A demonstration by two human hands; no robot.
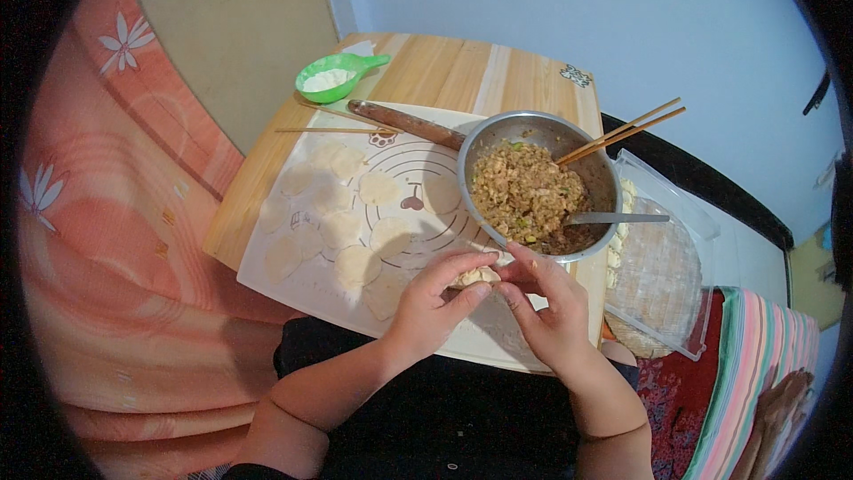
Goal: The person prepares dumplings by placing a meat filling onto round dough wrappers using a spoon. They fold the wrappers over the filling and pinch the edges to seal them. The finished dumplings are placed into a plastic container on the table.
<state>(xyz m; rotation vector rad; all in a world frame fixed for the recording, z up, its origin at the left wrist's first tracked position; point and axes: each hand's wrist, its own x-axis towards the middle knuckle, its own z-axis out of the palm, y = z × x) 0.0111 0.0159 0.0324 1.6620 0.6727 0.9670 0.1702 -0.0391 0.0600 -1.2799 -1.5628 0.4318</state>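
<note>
A small pale dumpling is held between my two hands, over the near side of a white pastry mat. My left hand grips its left side, fingers bent and thumb in front. On the other side, the fingertips of my right hand pinch its edge. Right behind my hands stands a steel bowl of minced filling, with chopsticks and a metal spoon handle sticking out to the right. Several round dough wrappers lie on the mat to the left.
A rolling pin lies behind the mat's middle, beside loose chopsticks. A green scoop of white flour sits at the table's far left. Right of the table, a clear plastic container lies by a round tray with several dumplings.
</note>
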